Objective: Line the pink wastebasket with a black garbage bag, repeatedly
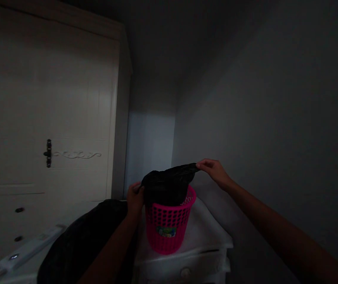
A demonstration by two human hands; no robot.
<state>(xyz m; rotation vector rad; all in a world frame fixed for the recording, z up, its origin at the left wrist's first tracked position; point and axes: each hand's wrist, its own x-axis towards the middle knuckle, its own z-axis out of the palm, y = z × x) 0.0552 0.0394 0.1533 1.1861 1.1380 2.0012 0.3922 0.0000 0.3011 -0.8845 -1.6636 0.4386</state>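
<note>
A black plastic bag (167, 185) is stretched over the mouth of a pink plastic basket (169, 221), which has rows of holes and a label on its front. My left hand (135, 199) grips the bag's edge at the left of the rim, fingers closed. On the other side my right hand (212, 169) pinches a corner of the bag and pulls it up and out to the right, above the rim. Part of the bag hangs inside the basket, while the right part of the rim shows uncovered.
The basket stands on a white drawer cabinet (207, 232) against a grey wall (263, 118). A white wardrobe (77, 110) with a dark handle (48, 154) rises at the left. Below it lie a large black bundle (89, 232) and a long white object (29, 252).
</note>
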